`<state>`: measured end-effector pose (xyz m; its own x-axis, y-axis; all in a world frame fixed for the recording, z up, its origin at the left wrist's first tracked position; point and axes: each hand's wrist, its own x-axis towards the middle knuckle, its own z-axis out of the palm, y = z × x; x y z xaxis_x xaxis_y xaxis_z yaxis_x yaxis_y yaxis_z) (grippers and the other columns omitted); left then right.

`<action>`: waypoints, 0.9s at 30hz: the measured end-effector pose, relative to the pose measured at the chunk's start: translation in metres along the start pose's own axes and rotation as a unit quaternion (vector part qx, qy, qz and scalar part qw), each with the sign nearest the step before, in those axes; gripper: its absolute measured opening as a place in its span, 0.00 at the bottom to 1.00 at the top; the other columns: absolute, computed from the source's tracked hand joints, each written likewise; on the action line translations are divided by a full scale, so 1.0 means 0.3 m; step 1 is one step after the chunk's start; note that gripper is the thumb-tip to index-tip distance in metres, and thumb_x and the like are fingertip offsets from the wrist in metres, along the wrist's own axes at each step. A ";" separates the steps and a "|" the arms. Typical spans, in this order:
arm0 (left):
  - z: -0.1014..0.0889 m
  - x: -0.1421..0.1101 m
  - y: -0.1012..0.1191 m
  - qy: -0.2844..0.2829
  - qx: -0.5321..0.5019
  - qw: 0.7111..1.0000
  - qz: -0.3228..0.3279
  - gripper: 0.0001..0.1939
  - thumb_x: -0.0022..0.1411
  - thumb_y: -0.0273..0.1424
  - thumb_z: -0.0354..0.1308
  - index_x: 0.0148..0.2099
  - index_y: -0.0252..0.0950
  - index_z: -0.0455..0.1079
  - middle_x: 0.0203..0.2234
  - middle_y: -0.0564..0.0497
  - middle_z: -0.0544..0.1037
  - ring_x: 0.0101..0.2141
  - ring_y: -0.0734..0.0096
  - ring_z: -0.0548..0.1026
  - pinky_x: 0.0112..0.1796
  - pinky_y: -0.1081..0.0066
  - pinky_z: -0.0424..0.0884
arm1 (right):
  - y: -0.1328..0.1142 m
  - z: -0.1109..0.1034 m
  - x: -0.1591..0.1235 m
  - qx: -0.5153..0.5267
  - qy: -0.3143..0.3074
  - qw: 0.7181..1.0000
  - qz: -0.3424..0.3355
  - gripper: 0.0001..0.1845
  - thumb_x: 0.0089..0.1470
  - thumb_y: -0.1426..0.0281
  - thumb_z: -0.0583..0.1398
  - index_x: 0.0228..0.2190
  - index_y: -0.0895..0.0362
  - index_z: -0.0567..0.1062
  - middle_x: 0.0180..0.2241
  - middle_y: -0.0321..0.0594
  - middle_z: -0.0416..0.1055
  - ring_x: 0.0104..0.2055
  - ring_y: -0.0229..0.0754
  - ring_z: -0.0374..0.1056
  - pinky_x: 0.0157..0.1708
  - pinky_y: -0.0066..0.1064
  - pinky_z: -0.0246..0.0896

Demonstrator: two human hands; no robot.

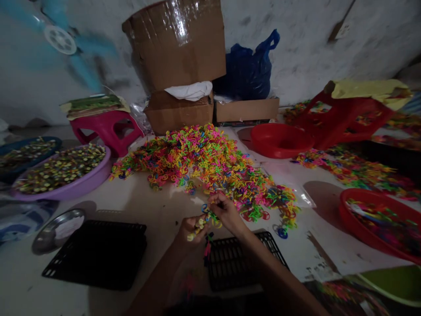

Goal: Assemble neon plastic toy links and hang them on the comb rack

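Observation:
My left hand [190,231] is closed round a small bunch of plastic pieces [199,224] with pale yellow ends. Just to its right, my right hand [227,214] has its fingertips pinched together at the same bunch, on small coloured plastic pieces with loops. Their exact kind is too small to make out. Beyond both hands spreads a big heap of bright loop-shaped plastic pieces [200,153] in pink, yellow, green, orange and blue. Under my right forearm lies a black slotted tray [226,263], partly hidden by the arm. A few pieces [207,250] hang or lie below my hands.
To the left are a dark tray [98,254], a metal dish [42,237] and a filled purple basin [88,184]. Red basins [279,142] and a red stool [348,114] stand right. Behind the heap are cardboard boxes [184,48], a blue bag [246,74], a pink stool [105,127] and a fan [61,39].

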<state>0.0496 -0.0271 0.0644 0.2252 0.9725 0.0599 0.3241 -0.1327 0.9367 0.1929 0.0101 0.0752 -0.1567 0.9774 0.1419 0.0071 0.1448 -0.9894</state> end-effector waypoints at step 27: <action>-0.203 -0.119 -0.219 0.042 -0.159 0.948 -0.273 0.25 0.39 0.36 0.64 0.42 0.34 0.70 0.23 0.56 0.71 0.19 0.81 0.63 0.18 0.79 0.52 | 0.064 0.299 -0.390 -0.476 -0.422 0.734 -0.237 0.03 0.46 0.74 0.59 0.28 0.58 0.72 0.29 0.41 0.69 0.30 0.42 0.65 0.27 0.30 0.64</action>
<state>-0.0357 -0.0416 0.0218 0.0251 0.8931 -0.4491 0.0747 0.4463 0.8917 0.1227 -0.1152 0.0370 -0.9183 0.3958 -0.0032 0.3775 0.8734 -0.3076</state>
